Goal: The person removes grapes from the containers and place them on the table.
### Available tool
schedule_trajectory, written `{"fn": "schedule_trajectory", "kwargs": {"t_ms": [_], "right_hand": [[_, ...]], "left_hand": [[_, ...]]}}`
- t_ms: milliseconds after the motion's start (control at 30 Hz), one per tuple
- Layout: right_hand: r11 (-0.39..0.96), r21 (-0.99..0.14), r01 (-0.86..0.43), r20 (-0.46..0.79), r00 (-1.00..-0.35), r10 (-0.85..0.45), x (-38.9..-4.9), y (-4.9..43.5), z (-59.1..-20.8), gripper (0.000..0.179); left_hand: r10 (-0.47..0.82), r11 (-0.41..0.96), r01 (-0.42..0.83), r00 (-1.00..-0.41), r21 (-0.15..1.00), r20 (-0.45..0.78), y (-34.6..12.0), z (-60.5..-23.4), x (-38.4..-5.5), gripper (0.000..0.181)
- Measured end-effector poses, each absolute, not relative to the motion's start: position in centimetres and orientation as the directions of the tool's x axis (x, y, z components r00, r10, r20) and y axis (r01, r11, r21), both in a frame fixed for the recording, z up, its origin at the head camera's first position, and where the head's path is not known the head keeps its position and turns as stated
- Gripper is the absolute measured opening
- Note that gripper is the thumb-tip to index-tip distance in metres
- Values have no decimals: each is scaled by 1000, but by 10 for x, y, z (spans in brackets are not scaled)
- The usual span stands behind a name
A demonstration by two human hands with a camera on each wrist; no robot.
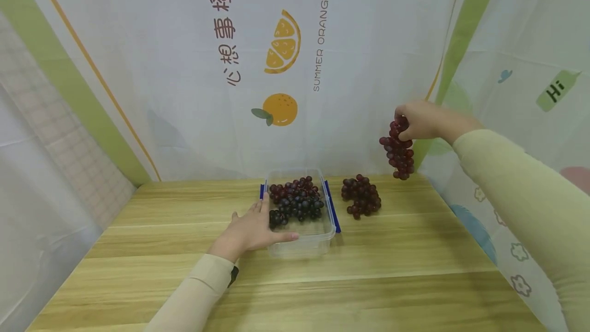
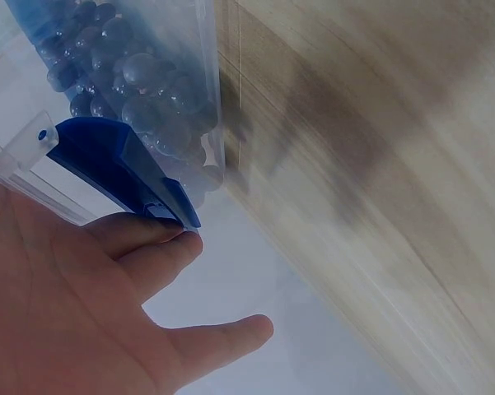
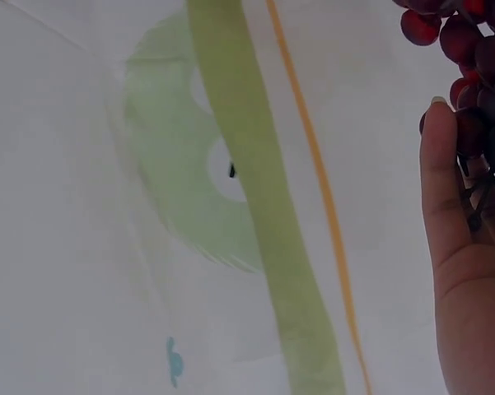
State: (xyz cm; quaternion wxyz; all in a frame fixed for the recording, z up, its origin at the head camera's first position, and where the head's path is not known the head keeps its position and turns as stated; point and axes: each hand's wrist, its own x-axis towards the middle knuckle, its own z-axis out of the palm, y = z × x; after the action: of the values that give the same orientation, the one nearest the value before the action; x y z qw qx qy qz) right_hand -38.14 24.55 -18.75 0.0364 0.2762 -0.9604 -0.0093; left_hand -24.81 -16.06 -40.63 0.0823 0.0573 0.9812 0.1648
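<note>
A bunch of red grapes [image 1: 399, 151] hangs from my right hand [image 1: 421, 121], which pinches it near the top, raised above the table's right side. In the right wrist view the thumb lies against the grapes [image 3: 482, 62]. My left hand [image 1: 252, 227] rests on the left side of a clear plastic container [image 1: 301, 244], fingers straight and spread. Dark and reddish grapes [image 1: 299, 204] lie inside the container. In the left wrist view two fingers touch its blue side latch [image 2: 123, 164]. Another red grape bunch [image 1: 361, 196] lies on the table, right of the container.
The wooden table [image 1: 184, 270] ends at a white curtain [image 1: 175, 91] printed with oranges behind it. A second blue latch [image 1: 333, 208] sticks out from the container's right side. Printed cloth [image 1: 530, 168] hangs along the right edge.
</note>
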Motion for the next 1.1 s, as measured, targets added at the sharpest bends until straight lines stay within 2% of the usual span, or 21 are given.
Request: {"fn": "schedule_trajectory", "kwargs": {"t_ms": [300,500,1100], "right_hand": [[891,57,-450,39,-891,-452,-387,268,-210,38],[901,67,-429,80,-898,-433,-391,282,-229,35],[954,-24,-298,33,-954,-297,-390,312,-291,26]], "left_hand": [[141,939,88,-980,331,-141,-161,-406,-249,150],[141,936,87,-981,340,-137,-161,-406,-248,150],[137,938,85,-981,336,-135,-160,-405,-248,150]]}}
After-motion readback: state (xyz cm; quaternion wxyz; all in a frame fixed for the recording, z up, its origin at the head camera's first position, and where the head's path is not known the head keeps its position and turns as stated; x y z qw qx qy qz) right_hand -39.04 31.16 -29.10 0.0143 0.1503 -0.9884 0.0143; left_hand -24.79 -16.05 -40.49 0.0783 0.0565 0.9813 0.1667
